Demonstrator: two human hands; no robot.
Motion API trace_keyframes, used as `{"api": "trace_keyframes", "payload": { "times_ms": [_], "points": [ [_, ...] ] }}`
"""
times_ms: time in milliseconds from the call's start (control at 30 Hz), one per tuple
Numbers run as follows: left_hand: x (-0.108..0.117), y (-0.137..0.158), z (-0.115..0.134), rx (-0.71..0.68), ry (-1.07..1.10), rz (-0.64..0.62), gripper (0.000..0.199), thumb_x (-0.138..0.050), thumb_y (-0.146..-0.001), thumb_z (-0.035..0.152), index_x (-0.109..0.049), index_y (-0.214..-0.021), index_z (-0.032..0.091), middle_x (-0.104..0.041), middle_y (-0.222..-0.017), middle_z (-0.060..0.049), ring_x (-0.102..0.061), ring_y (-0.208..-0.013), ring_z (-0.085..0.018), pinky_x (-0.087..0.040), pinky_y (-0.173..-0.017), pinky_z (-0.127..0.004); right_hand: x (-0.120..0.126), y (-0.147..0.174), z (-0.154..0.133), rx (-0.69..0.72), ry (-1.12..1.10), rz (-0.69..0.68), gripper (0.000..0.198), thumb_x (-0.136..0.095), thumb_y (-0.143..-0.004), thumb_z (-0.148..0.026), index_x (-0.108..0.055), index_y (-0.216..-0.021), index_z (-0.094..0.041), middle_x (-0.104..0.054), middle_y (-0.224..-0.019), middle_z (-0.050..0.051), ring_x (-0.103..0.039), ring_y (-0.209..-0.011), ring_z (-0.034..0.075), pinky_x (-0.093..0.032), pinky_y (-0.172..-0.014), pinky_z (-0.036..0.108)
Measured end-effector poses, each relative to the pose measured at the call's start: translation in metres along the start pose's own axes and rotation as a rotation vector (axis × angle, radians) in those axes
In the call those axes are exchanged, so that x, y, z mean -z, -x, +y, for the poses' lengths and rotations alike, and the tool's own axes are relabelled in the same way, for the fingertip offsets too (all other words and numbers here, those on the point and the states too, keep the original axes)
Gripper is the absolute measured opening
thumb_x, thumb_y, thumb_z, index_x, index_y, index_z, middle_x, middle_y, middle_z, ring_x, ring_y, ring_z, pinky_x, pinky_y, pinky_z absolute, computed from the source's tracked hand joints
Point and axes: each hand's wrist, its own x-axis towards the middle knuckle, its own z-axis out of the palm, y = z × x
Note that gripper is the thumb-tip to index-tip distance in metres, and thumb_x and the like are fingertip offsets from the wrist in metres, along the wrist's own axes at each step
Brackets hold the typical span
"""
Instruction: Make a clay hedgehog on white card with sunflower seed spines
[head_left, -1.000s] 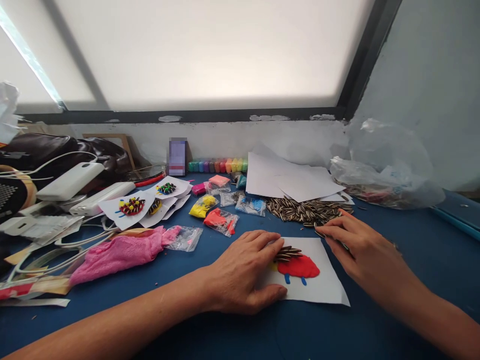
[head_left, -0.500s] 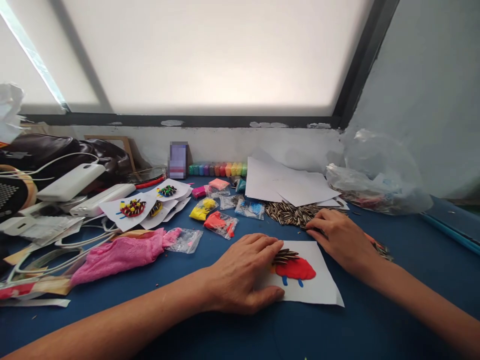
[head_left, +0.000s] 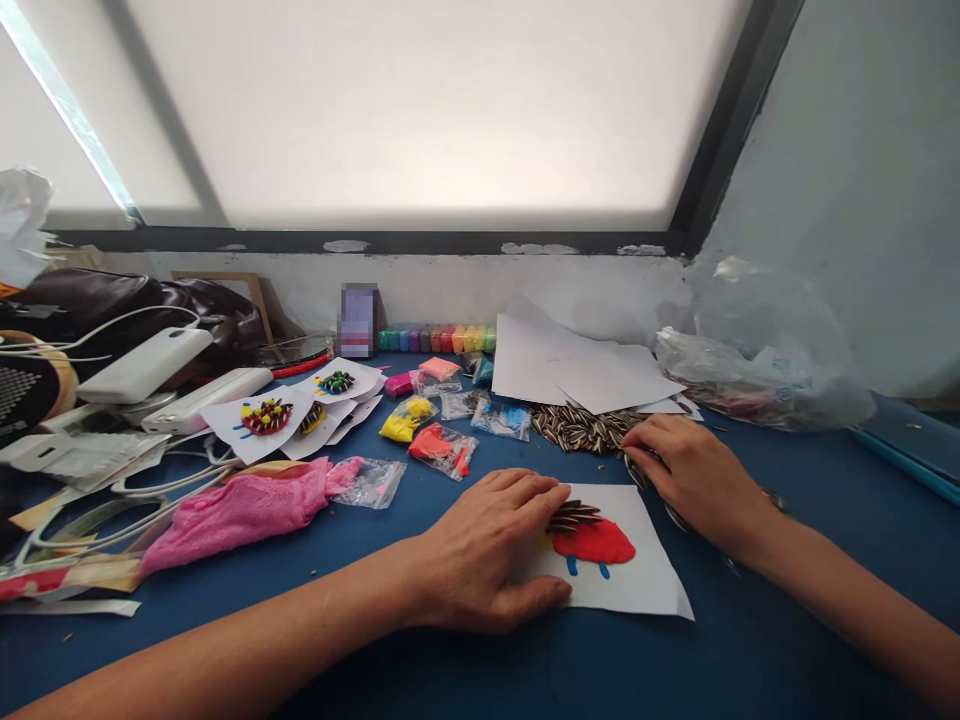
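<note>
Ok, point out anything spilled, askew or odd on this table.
Seeds lie loose in a heap, no container around them, with paper sheets overlapping their far side; that looks untidy, though perhaps deliberate. At left, cables lie jumbled.

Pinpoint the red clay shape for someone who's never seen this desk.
On the blue table, the left hand rests on a white sheet. The red clay shape lies there, right of that hand. Unlike the bagged orange-red clay beyond, it has two blue stubs below and striped seeds at upper left.
</note>
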Motion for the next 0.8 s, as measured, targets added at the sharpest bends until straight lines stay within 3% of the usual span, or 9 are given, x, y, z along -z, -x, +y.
{"api": "trace_keyframes", "payload": {
  "times_ms": [167,367,600,800],
  "points": [
    [-0.001,0.001,-0.001,-0.002,0.022,0.014,0.069,-0.059,-0.084,0.045,-0.038,-0.142,0.015,-0.05,-0.139,-0.014,-0.045,-0.127,-0.03,-0.035,-0.109,-0.047,0.007,0.003,-0.003,0.003,-0.009,0.007,0.025,-0.049,-0.091,-0.025,-0.074,-0.087,-0.021,-0.067,-0.086,0.006,-0.062,-0.081,0.022,-0.049,-0.072,0.036],
    [-0.001,0.0,0.0,-0.004,0.013,0.013,0.067,-0.059,-0.084,0.045,-0.039,-0.141,0.016,-0.05,-0.139,-0.013,-0.045,-0.127,-0.03,-0.036,-0.108,-0.046,-0.006,-0.005,-0.007,0.013,0.004,0.024,0.027,-0.05,-0.088,-0.019,-0.074,-0.098,-0.016,-0.066,-0.093,0.012,-0.06,-0.089,0.028,-0.049,-0.08,0.045],
    [0.0,0.001,0.0,0.004,0.008,0.002,0.067,-0.059,-0.084,0.045,-0.039,-0.141,0.017,-0.049,-0.14,-0.013,-0.044,-0.128,-0.031,-0.036,-0.108,-0.046,-0.005,-0.005,-0.011,0.051,-0.068,-0.031,0.027,-0.048,-0.09,-0.016,-0.074,-0.095,-0.02,-0.067,-0.088,0.007,-0.063,-0.084,0.021,-0.051,-0.075,0.035],
    [0.0,0.001,0.0,0.007,0.011,0.003,0.067,-0.059,-0.084,0.045,-0.039,-0.141,0.016,-0.049,-0.14,-0.013,-0.044,-0.128,-0.031,-0.035,-0.109,-0.047,-0.004,-0.006,-0.005,0.039,-0.058,0.017,0.026,-0.046,-0.091,-0.018,-0.071,-0.098,-0.017,-0.067,-0.091,0.009,-0.063,-0.086,0.022,-0.05,-0.079,0.036]
  ]
}}
